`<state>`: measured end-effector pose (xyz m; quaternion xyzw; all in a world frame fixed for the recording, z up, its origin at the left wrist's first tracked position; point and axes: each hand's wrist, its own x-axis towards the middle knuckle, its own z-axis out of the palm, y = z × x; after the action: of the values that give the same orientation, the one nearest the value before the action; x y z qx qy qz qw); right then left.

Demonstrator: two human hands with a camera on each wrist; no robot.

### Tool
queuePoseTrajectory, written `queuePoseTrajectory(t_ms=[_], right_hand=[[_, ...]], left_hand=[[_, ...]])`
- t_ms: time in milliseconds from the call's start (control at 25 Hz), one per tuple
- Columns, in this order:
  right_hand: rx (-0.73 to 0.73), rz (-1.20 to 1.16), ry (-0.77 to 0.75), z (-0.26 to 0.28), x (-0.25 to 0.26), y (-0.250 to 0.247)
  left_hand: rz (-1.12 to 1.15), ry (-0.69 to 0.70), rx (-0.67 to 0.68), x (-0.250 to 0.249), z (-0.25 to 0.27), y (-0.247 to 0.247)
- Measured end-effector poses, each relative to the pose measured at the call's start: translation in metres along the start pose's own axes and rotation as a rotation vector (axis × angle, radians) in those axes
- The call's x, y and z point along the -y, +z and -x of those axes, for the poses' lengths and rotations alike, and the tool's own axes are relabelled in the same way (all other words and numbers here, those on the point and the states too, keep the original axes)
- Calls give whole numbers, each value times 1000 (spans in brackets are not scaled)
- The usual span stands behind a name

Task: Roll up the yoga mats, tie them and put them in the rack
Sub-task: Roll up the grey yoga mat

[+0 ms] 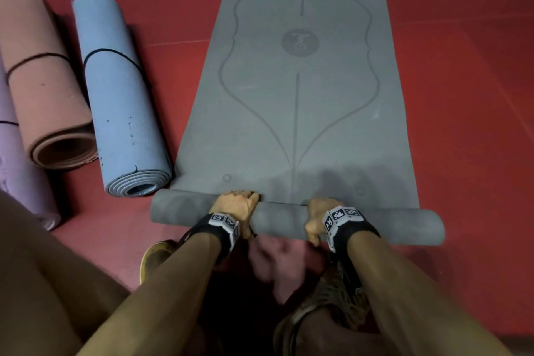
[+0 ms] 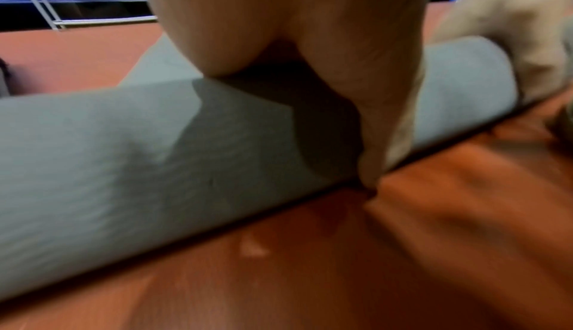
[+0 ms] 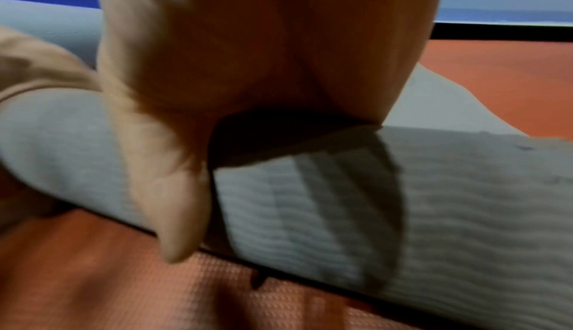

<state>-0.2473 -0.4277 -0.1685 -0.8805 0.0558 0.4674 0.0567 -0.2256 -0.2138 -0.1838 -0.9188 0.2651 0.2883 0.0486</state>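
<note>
We see a grey mat [image 1: 300, 113] lying on the red floor [image 1: 462, 95], its near end wound into a short roll [image 1: 277, 218] that runs crosswise in front of the person. The left hand [image 1: 235, 206] and the right hand [image 1: 319, 215] both grip this roll from above — fingers curled over the far side, thumbs on the near side, as the wrist views confirm. The hands sit near the middle of the roll, apart from each other, with both roll ends free.

The flat part of the mat carries darker printed alignment lines: a long centre line, two curving outlines, and a round emblem [image 1: 300, 43] on the centre line. The figure inside it cannot be read, and we find no legible writing on the mat.

To the left lie three rolled mats side by side — a blue mat [image 1: 121, 101] nearest the grey one, a pink mat [image 1: 43, 72] beyond it, and a lilac mat [image 1: 17, 170] at the frame edge. Thin dark cords circle each. The lilac one shows faint print, too blurred to read.

Each wrist wears a black strap [image 1: 219, 230] with black-and-white marker tags [image 1: 342, 215]. In the left wrist view a white metal frame [image 2: 46, 2] stands before a blue wall.
</note>
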Motion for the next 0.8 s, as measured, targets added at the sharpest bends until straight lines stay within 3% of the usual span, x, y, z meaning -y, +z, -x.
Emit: queuePoseTrajectory(t_ms=[200, 320, 480, 640, 800], right_hand=[[-252, 130, -43, 18, 2, 25], [-303, 138, -60, 20, 2, 30], [-205, 80, -86, 12, 3, 9], [68, 15, -46, 5, 9, -19], [106, -26, -51, 1, 9, -16]], left_hand=[[174, -51, 221, 10, -21, -16], [207, -40, 269, 11, -25, -17], [146, -42, 159, 10, -13, -9], [-64, -9, -58, 0, 4, 8], [-58, -75, 82, -6, -5, -5]])
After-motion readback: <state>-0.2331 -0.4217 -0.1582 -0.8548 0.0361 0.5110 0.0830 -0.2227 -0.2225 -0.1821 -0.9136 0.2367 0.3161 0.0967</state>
